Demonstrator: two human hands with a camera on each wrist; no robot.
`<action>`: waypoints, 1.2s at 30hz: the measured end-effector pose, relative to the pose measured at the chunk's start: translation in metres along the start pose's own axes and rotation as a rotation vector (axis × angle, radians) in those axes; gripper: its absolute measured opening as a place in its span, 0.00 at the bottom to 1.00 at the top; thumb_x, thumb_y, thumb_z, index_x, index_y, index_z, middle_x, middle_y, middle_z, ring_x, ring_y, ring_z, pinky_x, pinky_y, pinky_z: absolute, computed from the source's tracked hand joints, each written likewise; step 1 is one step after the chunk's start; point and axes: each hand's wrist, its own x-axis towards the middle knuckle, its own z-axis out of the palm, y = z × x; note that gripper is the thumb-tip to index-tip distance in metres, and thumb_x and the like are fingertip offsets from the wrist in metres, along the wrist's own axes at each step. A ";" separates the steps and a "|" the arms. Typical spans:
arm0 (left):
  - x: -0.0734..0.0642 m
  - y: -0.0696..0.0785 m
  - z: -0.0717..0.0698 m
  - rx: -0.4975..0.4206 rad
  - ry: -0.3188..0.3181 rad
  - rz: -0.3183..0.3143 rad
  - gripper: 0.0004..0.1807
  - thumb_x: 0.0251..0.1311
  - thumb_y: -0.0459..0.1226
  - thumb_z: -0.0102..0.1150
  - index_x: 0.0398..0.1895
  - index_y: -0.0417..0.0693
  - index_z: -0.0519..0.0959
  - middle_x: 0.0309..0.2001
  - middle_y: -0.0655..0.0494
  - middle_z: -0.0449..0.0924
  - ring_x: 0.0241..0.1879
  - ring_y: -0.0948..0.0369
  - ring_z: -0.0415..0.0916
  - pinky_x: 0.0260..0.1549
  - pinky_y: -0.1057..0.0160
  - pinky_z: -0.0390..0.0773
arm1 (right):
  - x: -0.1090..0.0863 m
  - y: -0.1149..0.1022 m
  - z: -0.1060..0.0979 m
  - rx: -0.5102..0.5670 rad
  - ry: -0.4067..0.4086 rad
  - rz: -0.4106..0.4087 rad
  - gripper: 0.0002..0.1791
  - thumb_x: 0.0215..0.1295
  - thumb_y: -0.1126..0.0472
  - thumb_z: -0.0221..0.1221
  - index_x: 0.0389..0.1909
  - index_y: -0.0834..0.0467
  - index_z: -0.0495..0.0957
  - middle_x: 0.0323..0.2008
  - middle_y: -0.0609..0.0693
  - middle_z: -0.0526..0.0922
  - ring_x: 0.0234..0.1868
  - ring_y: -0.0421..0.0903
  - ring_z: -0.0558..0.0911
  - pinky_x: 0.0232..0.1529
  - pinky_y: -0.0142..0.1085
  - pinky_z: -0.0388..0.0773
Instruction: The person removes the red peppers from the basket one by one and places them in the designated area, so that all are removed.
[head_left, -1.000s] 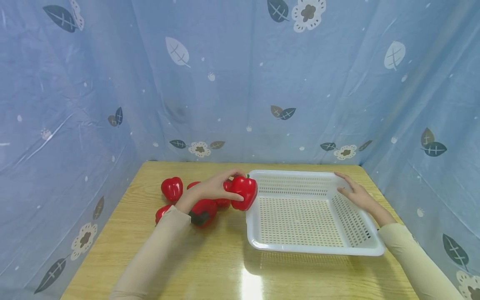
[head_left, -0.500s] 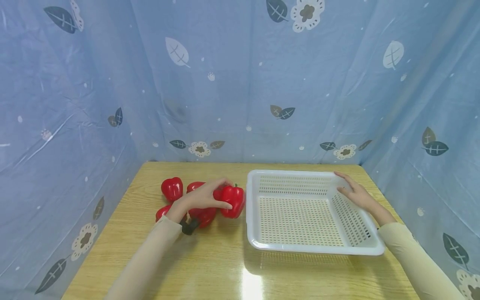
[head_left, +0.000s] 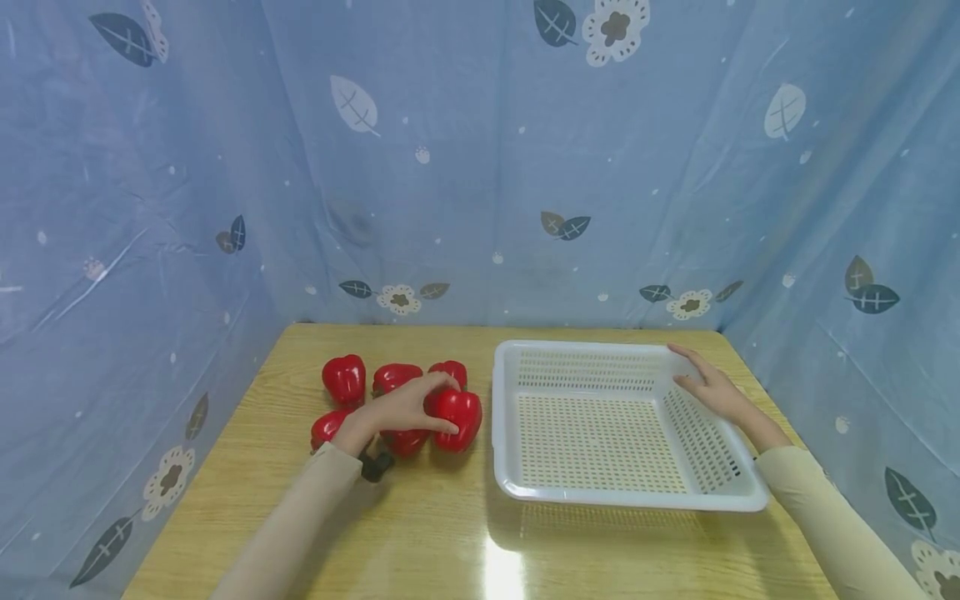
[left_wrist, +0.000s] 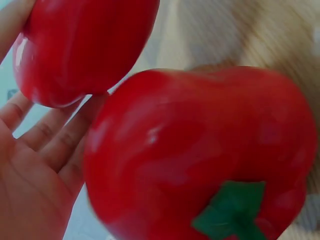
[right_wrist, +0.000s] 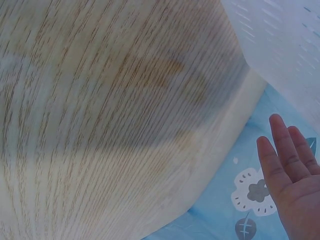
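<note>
In the head view my left hand [head_left: 405, 408] grips a glossy red bell pepper [head_left: 459, 422], thumb on its near side and fingers at its far side. The left wrist view has that pepper [left_wrist: 90, 45] at the upper left, with a larger-looking bell pepper [left_wrist: 200, 145] with a green stem close in front. My right hand [head_left: 712, 390] rests at the right rim of a white perforated plastic basket [head_left: 630, 497]. Its fingers [right_wrist: 287, 160] are straight and spread a little in the right wrist view, beside the basket's outer wall.
Several more red bell peppers, among them one at the back left [head_left: 344, 379] and another in the rear middle [head_left: 397, 377], lie around my left hand. A wooden table [head_left: 427, 533] carries everything. Blue patterned curtain [head_left: 465, 167] surrounds its back and sides.
My left hand has moved left and toward me with the bell pepper, from beside the basket's left rim to among the other peppers. The right hand and basket have stayed put.
</note>
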 end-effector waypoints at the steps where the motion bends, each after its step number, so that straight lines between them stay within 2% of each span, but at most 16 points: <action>1: 0.000 -0.001 0.001 0.008 -0.001 0.008 0.33 0.36 0.60 0.71 0.48 0.74 0.66 0.51 0.71 0.70 0.54 0.64 0.68 0.45 0.57 0.77 | 0.000 0.000 0.000 -0.001 0.000 0.000 0.34 0.71 0.55 0.46 0.73 0.53 0.43 0.68 0.70 0.48 0.60 0.72 0.61 0.52 0.68 0.59; 8: 0.000 -0.005 0.009 0.101 -0.005 0.019 0.33 0.36 0.61 0.69 0.49 0.71 0.68 0.50 0.70 0.71 0.53 0.66 0.69 0.47 0.58 0.76 | 0.000 0.000 0.001 -0.012 0.005 0.001 0.34 0.71 0.55 0.46 0.73 0.53 0.43 0.68 0.70 0.49 0.61 0.72 0.60 0.53 0.68 0.58; 17: -0.003 -0.007 0.015 0.166 -0.006 0.026 0.33 0.36 0.62 0.69 0.48 0.70 0.69 0.48 0.70 0.72 0.51 0.66 0.68 0.46 0.57 0.75 | -0.001 -0.003 -0.001 -0.022 -0.012 0.007 0.35 0.71 0.54 0.47 0.73 0.52 0.42 0.67 0.70 0.50 0.61 0.73 0.58 0.53 0.69 0.56; 25: 0.000 -0.009 0.018 0.336 0.039 0.040 0.35 0.37 0.64 0.66 0.50 0.64 0.71 0.52 0.65 0.68 0.55 0.65 0.62 0.59 0.49 0.63 | 0.002 -0.007 -0.006 -0.052 -0.048 -0.068 0.35 0.71 0.54 0.46 0.72 0.61 0.43 0.67 0.71 0.47 0.65 0.73 0.50 0.54 0.70 0.50; 31: 0.000 -0.009 0.014 0.363 0.029 0.024 0.38 0.36 0.66 0.65 0.53 0.64 0.72 0.52 0.65 0.68 0.55 0.65 0.62 0.59 0.49 0.64 | 0.005 -0.012 -0.015 -0.140 -0.082 -0.059 0.35 0.71 0.51 0.46 0.70 0.64 0.45 0.64 0.75 0.48 0.61 0.74 0.52 0.50 0.70 0.54; 36: -0.002 -0.006 0.007 0.337 0.024 0.020 0.39 0.36 0.66 0.64 0.55 0.64 0.71 0.53 0.65 0.69 0.56 0.64 0.63 0.60 0.48 0.62 | 0.011 -0.018 -0.026 -0.184 -0.103 -0.063 0.35 0.71 0.50 0.45 0.70 0.65 0.46 0.65 0.74 0.46 0.62 0.74 0.52 0.50 0.70 0.56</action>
